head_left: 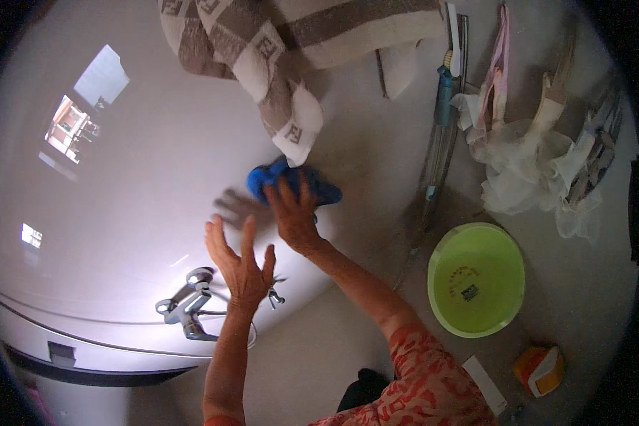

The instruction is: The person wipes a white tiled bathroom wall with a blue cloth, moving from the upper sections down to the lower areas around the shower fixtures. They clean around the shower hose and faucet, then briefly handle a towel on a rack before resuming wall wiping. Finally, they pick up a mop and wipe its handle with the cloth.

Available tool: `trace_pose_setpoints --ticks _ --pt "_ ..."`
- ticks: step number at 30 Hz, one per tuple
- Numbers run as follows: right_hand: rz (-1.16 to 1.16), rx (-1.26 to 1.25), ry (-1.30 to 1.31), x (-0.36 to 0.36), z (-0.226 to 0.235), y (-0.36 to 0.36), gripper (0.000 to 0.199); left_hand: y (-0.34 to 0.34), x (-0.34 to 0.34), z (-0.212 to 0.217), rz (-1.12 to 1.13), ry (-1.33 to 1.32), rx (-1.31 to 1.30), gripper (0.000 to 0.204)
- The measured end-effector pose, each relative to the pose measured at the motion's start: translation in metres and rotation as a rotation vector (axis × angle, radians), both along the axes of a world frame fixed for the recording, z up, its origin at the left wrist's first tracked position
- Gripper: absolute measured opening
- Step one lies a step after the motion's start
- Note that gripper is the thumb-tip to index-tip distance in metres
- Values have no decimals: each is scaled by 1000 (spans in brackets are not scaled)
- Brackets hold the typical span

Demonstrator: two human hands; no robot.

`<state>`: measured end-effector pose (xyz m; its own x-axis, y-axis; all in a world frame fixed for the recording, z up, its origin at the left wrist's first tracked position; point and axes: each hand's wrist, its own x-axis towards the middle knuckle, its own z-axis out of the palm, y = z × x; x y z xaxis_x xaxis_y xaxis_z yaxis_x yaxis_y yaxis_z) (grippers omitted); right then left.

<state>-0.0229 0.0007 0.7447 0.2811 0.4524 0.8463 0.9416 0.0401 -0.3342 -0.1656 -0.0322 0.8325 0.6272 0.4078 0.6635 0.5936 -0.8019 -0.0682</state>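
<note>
My right hand presses a bunched blue cloth against the smooth light wall, its fingers lying over the cloth. Lower and to the left, my left hand is raised with its fingers spread and nothing in it. It is just right of a chrome mixer tap. The corner of a hanging brown and cream checked towel comes down to the top of the cloth.
A light green plastic basin is at the right. Above it hang several mesh bath puffs beside a long-handled tool with a teal grip. An orange and white container and a white strip are at lower right.
</note>
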Motion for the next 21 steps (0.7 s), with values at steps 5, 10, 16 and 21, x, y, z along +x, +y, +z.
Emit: trace_pose_setpoints --ticks 5,10,16,21 --pt "-6 -1 -107 43 -20 5 52 -19 -1 -60 45 -17 -164 83" --pt "-170 80 19 109 -49 0 58 -10 19 -110 101 -62 -211 87" --pt "-388 61 444 192 -107 4 57 -3 27 -168 152 -115 -208 83" --pt "-278 283 955 241 -171 14 55 5 24 -214 184 -136 -138 90"
